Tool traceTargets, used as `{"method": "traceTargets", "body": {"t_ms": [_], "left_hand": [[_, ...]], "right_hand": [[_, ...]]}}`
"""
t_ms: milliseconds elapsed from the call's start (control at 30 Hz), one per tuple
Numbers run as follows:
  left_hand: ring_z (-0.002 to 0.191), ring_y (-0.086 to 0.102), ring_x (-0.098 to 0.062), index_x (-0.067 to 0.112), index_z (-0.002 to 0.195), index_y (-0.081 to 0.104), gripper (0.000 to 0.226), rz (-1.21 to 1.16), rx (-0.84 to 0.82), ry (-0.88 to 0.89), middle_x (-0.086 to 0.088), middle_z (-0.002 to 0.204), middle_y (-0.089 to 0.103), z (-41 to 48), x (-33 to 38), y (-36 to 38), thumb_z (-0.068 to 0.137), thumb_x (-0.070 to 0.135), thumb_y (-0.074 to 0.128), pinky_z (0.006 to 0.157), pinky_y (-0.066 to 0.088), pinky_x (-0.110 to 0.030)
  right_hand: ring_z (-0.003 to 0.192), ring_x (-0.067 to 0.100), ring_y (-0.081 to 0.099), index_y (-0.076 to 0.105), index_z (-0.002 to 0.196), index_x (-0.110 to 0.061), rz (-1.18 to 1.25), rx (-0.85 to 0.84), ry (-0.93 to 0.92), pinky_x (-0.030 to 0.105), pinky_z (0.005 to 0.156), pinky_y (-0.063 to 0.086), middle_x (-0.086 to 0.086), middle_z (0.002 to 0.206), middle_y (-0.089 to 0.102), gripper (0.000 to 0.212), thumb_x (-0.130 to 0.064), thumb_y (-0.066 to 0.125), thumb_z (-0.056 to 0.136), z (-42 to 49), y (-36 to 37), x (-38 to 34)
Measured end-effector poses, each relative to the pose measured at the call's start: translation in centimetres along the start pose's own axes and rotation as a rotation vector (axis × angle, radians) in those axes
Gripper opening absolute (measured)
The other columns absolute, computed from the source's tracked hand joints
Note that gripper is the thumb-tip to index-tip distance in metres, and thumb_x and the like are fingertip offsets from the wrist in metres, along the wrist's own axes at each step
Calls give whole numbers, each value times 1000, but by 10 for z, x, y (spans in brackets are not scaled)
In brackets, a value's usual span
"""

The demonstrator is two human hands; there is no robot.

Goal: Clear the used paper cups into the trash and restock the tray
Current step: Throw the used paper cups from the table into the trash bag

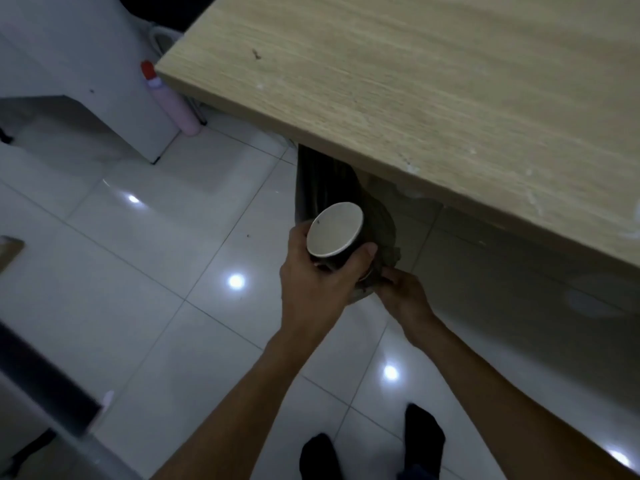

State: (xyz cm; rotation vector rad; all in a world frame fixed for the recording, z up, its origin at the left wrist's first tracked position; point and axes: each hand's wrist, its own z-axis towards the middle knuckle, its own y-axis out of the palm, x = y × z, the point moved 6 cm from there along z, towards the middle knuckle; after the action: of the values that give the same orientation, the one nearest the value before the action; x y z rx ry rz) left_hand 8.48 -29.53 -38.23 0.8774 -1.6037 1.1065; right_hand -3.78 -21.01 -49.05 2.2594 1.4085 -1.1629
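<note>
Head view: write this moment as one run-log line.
left hand: grips paper cup, tilted | right hand: pinches trash bag edge | place: below wooden table edge | cup: not yet in bag

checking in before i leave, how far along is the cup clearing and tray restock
Done: nothing visible confirms it. In hand: the left hand grips a paper cup beside the dark trash bag under the wooden table, while the right hand pinches the bag's edge. Left: this cup is not yet dropped in; no tray is in view, so restocking cannot be judged.
</note>
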Motion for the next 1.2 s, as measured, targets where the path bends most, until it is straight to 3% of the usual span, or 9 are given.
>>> {"method": "traceTargets", "body": {"t_ms": [100,167,300,467,633,767,900,1100,1200], "left_hand": [[102,61,-4,16,124,48,68,49,61,-5,7,114,61,9,-6,12,69,31,85,81,56,-24],[103,60,-6,17,124,46,70,73,103,-15,5,116,60,14,-8,19,69,33,85,81,55,-20],[100,57,-5,17,124,42,70,101,115,-54,7,114,57,21,-10,29,70,37,83,72,47,-4],[101,58,-14,17,111,45,65,280,145,-52,9,106,55,21,-16,29,68,47,82,79,46,-24],[122,47,-29,21,124,43,94,549,132,-160,-3,129,54,21,-35,20,54,78,69,104,30,-58],[138,26,-29,22,133,39,102,748,73,-128,-7,148,35,18,-40,11,54,79,68,106,17,-67],[147,-4,-29,24,150,7,126,862,-74,-152,-9,161,-3,9,-47,5,55,76,71,110,-3,-64],[147,-12,-27,17,151,13,96,1005,-102,-24,-11,160,-6,-13,-34,-13,79,55,65,111,-14,-56],[148,0,-28,13,146,29,82,920,-58,50,-14,159,10,-25,-15,-22,81,49,66,115,-6,-53]], "right_hand": [[98,16,60,69,102,-21,71,78,-6,31,87,49,-1,108,67,22,-11,61,84,-25,-12,10],[96,15,58,64,95,-28,104,114,17,28,85,45,-5,103,63,20,-11,62,85,-42,-20,19],[80,11,58,65,104,-20,123,130,27,22,76,42,-7,86,64,22,-11,67,83,-65,-32,29],[76,1,56,62,108,-24,91,152,-26,11,67,39,-8,88,63,26,-11,65,86,-79,-40,31],[84,8,58,59,117,-24,100,166,-25,13,72,38,-2,97,64,32,-13,64,87,-85,-48,32],[98,15,58,59,124,-16,115,172,-5,20,83,39,3,108,63,37,-14,64,87,-85,-51,33],[75,9,57,61,118,-18,107,188,2,15,67,42,-1,85,64,32,-13,64,87,-89,-55,28],[75,-5,52,60,120,-19,79,170,28,6,56,39,-13,84,59,34,-16,65,87,-94,-56,20],[90,5,56,56,127,-16,45,141,24,0,58,39,0,110,63,40,-16,64,88,-103,-58,13]]}}
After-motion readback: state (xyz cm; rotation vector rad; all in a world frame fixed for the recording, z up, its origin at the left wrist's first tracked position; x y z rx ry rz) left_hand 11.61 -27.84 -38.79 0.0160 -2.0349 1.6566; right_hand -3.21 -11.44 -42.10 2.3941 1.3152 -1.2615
